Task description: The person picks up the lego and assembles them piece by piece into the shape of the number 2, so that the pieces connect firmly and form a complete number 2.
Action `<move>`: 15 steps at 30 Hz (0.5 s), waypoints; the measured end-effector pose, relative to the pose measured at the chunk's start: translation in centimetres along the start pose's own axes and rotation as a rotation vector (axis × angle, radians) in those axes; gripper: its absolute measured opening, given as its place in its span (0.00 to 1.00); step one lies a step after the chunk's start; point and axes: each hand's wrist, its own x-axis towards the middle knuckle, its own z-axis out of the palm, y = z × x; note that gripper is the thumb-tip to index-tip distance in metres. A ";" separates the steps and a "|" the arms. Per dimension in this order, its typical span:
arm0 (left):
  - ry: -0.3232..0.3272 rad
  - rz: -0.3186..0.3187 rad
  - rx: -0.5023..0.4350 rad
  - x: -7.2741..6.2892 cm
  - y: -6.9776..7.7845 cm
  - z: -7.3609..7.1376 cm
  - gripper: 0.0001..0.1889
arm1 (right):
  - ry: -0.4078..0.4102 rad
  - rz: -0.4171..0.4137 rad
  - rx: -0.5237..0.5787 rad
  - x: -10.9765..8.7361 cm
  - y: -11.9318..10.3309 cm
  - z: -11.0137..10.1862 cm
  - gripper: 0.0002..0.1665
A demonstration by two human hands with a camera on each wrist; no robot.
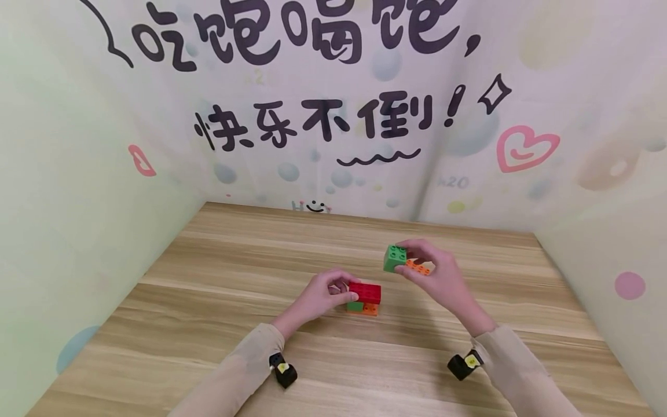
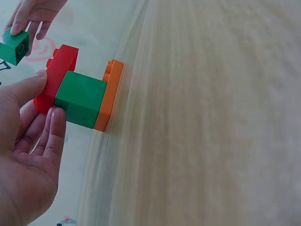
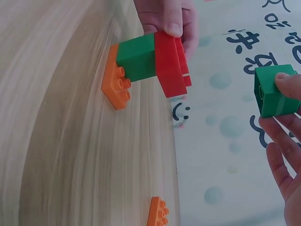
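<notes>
A small stack stands on the table: an orange building-block plate (image 2: 110,94) at the bottom, a green block (image 2: 81,98) on one end of it, and a red block (image 1: 366,291) on top, jutting out over the plate's bare studs. My left hand (image 1: 325,296) pinches the red block from the left, thumb on its near side, with a fingertip also right at the green block's edge. Up and to the right of the stack, my right hand (image 1: 440,271) holds a second green block (image 3: 276,92) in the air between thumb and fingers, its studs facing up in the head view.
Another orange plate (image 3: 157,212) lies on the wood-grain table (image 1: 208,278), partly behind the right hand in the head view. A printed cloth wall (image 1: 292,179) rises along the table's back edge, with side walls left and right.
</notes>
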 end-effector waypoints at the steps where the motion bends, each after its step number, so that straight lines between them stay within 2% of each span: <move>1: 0.001 0.002 -0.001 0.0 0.0 0.0 0.14 | -0.003 0.002 -0.001 0.0 -0.2 0.1 0.25; 8: 0.002 -0.001 -0.007 -0.1 0.3 -0.1 0.15 | -0.048 0.046 0.016 -0.1 -0.9 0.6 0.24; 15: 0.006 -0.015 -0.011 -0.1 0.3 0.0 0.14 | -0.067 0.047 0.036 -0.4 -1.0 1.2 0.23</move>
